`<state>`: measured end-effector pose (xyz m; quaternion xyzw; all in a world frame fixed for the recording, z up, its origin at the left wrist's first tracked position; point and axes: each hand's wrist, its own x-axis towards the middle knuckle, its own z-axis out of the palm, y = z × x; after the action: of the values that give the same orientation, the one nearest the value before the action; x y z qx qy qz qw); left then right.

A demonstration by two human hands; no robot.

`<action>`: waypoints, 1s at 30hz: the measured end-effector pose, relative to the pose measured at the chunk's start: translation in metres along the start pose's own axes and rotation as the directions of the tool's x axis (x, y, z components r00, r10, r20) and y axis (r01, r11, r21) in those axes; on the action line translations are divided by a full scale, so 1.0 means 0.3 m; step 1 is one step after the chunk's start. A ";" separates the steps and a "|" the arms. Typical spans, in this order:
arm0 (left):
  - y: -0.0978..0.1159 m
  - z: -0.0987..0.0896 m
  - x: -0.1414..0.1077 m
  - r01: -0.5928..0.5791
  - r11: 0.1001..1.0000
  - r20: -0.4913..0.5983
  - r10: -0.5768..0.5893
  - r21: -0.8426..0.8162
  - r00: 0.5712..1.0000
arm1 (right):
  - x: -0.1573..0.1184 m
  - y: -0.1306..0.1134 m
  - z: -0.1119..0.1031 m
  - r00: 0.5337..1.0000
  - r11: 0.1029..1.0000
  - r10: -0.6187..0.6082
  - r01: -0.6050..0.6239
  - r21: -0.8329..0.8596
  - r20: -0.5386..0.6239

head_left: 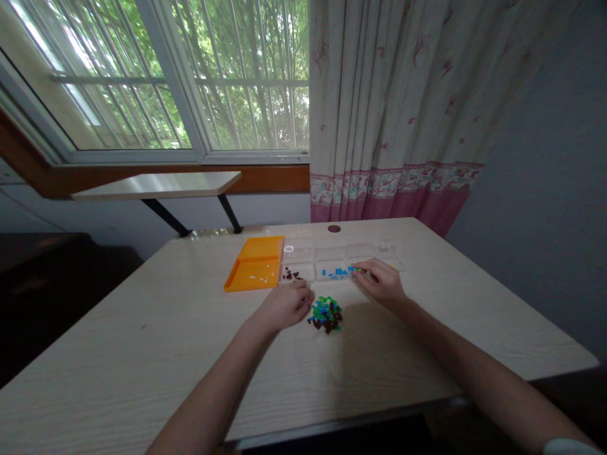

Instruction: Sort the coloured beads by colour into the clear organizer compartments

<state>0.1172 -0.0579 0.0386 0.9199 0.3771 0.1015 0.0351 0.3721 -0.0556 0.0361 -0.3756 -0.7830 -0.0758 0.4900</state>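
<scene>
Your left hand point(290, 304) is at the left edge of the mixed pile point(326, 314) of small plastic pieces, fingers curled inward; you cannot tell from this view whether they pinch anything. Your right hand point(378, 279) reaches over the clear compartment box point(329, 253), thumb and fingers drawn close together by the blue pieces point(337, 273); whether a piece sits between those fingertips is too small to tell. The pile lies on the pale wooden desk point(118, 354), between your forearms and on your side of the box, roughly round with no clear long axis. Its green, blue and dark brown pieces point in mixed directions, the brown ones mostly at the edge nearest you. The box has its long axis running left to right in front of you, with two rows of compartments. In its near row, the brown pieces point(291, 274) occupy the leftmost compartment and the blue ones the next, scattered at various angles. Just beside its left end lies the orange tray point(256, 258), running away from you towards the window point(251, 76), with white pieces point(260, 278) in its near section.
</scene>
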 end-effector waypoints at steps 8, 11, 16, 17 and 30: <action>0.000 0.001 0.001 0.020 1.000 0.025 -0.020 -0.006 0.999 | 0.000 0.030 0.036 0.987 0.993 0.116 -0.111 -0.047 0.111; 0.001 0.001 0.001 0.017 1.000 0.030 -0.017 0.005 0.999 | 0.004 0.051 0.066 0.969 0.980 0.187 -0.171 -0.106 0.164; 0.002 -0.004 0.002 -0.001 1.000 0.035 0.002 -0.016 0.999 | 0.003 0.069 0.089 0.949 0.962 0.247 -0.215 -0.168 0.196; 0.002 -0.005 0.002 -0.004 1.000 0.034 0.005 -0.024 0.999 | 0.001 0.067 0.086 0.948 0.962 0.249 -0.219 -0.162 0.199; 0.058 0.021 0.032 0.020 0.804 -0.181 -0.159 -0.595 0.971 | -0.049 -0.073 0.100 0.955 0.999 -0.043 0.038 0.026 0.294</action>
<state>0.1372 -0.0636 0.0363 0.8275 0.3717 0.3135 0.2808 0.3396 -0.0641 0.0142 -0.3618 -0.8555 -0.0213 0.3699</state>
